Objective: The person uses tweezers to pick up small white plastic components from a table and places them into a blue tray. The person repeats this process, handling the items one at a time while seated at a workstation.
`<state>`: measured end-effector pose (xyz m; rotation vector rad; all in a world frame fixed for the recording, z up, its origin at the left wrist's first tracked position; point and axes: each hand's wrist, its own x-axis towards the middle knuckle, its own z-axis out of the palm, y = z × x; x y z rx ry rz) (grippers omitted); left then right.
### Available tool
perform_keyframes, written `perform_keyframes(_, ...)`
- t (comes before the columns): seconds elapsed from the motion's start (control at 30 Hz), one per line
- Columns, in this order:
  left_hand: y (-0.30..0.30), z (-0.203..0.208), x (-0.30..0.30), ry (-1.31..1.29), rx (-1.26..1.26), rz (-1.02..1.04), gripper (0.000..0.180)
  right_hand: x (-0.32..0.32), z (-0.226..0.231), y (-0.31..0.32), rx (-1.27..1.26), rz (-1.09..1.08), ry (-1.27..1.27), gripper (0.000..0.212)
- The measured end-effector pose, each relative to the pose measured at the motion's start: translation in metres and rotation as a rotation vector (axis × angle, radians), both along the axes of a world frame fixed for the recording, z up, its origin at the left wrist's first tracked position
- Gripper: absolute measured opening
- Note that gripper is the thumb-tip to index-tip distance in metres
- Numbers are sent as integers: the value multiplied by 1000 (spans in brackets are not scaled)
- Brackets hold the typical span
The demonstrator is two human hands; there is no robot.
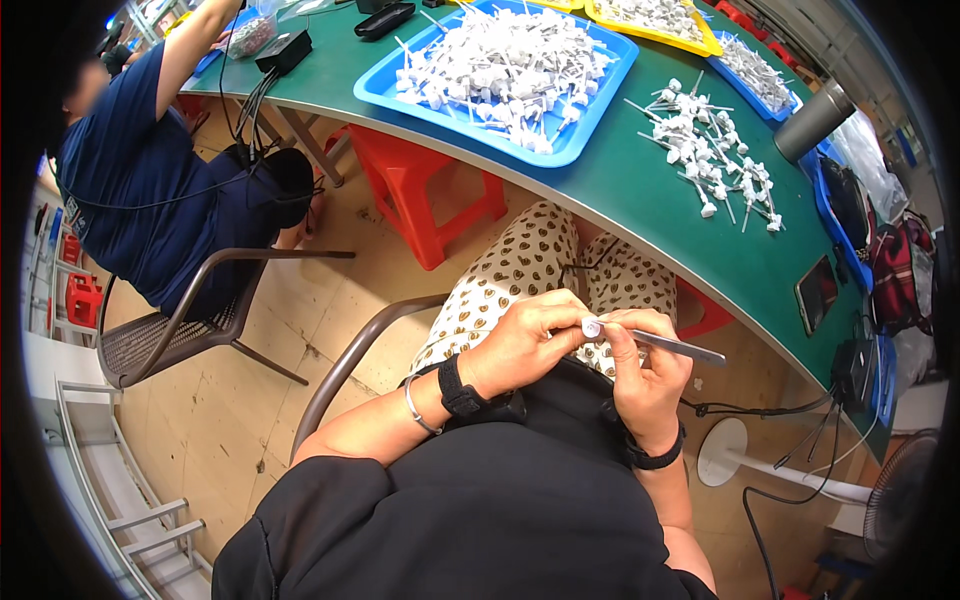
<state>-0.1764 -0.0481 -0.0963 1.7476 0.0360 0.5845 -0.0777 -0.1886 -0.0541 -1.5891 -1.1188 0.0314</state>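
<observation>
Above my lap, my left hand (530, 340) pinches a small white part (591, 327) with a round head between thumb and fingertips. The rest of that part is hidden by my fingers. Close beside it, my right hand (652, 372) is closed around slim grey metal tweezers (685, 347). Their blunt end sticks out to the right, and their tip meets the white part near my left fingertips. Whether the tip touches it I cannot tell. On the green table ahead lies a loose heap of similar white parts with thin stems (705, 150).
A blue tray (375, 88) piled with white parts overhangs the near edge of the green table (620, 190). Yellow trays (705, 42), a grey cylinder (815, 120) and a phone (816, 294) lie farther right. Red stools (415, 190) stand underneath. A co-worker (150, 190) sits at left.
</observation>
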Motion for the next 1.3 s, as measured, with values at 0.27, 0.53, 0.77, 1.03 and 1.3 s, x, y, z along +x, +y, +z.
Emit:
perform_keyframes(0.27, 3, -1, -1, 29, 93, -45, 11, 6, 20, -3, -151, 122, -297, 11)
perform_keyframes(0.53, 8, 4, 0, 39, -94, -72, 12, 5, 4, -6, 123, 85, 442, 12)
perform_keyframes(0.77, 6, 6, 1, 59, -147, -50, 17, 6, 2, -5, 171, 105, 537, 16)
perform_keyframes(1.03, 5, 7, 1, 67, -87, -8, 16, 5, 1, -4, 173, 112, 553, 16)
perform_keyframes(1.3, 2, 6, 0, 68, -99, 19, 13, 3, -11, -2, 137, 67, 259, 11)
